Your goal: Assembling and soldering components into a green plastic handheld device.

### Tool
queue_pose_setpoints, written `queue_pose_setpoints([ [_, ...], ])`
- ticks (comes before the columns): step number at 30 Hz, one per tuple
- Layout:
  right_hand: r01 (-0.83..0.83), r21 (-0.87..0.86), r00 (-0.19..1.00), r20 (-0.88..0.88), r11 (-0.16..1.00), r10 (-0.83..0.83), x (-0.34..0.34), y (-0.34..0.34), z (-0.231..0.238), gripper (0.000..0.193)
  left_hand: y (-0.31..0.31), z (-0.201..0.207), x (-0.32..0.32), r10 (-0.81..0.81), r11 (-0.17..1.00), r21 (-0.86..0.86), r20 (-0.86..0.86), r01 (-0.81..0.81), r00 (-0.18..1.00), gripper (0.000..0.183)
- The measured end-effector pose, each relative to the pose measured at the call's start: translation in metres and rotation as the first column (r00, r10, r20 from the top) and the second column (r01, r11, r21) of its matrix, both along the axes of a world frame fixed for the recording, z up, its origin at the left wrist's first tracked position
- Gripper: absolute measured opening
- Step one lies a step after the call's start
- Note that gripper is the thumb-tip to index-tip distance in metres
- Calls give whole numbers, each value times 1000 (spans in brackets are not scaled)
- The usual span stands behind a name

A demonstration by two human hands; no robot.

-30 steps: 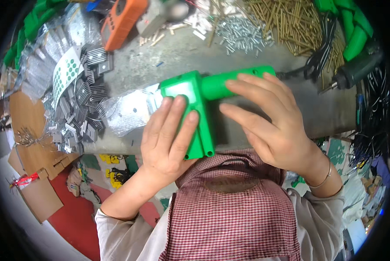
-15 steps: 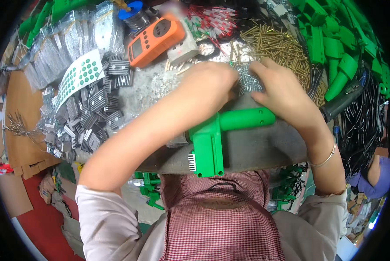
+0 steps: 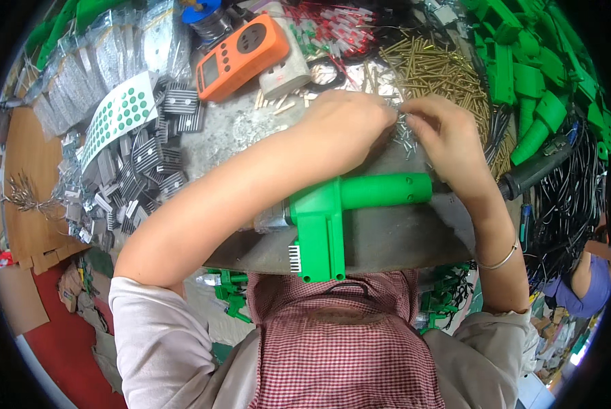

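Note:
Over a small pile of silver screws, my two hands meet nearly fingertip to fingertip. My left hand is curled with its back up, hiding most of its fingers and whatever they hold. Thumb and index finger of my right hand come together in a pinch at the pile's upper edge; what sits between them is too small to make out. Nearer to me, a green plastic housing with a round handle lies on the table, a white comb-like row of teeth at its lower left. My left forearm passes over its upper left part.
Brass-coloured screws are heaped beyond my right hand. An orange meter with a socket leans on a whitish block. Grey finned metal pieces and a sticker sheet lie left. Green housings and black cables crowd the right.
My left hand has moved right and my right hand's fingers have closed from spread to a pinch, bringing the hands together. The view has shifted slightly.

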State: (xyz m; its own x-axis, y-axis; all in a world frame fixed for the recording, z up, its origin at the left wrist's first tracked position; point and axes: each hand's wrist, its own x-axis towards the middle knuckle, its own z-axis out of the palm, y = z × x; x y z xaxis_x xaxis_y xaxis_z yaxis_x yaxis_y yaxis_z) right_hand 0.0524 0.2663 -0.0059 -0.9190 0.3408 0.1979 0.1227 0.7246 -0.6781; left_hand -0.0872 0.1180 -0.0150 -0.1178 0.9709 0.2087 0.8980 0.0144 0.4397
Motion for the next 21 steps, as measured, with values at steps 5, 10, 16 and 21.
queue_pose_setpoints([
  [5, 77, -162, 994, 88, 984, -64, 1, -3, 11, 16, -24, 26, -5, 1, 998, 66, 206, -15, 978, 11],
  [10, 106, -460, 972, 235, 882, 5, 12, 1, 27, 14, -63, 44, -3, 160, 986, -126, 584, -105, 796, 15],
  [16, 91, -564, 971, 235, 821, 53, 13, 0, 28, 10, -85, 49, 3, 251, 968, -182, 626, -175, 738, 13],
  [21, 121, -427, 977, 211, 896, -32, 4, -5, 23, 8, -91, 39, 8, 181, 973, 41, 478, -227, 860, 21],
])
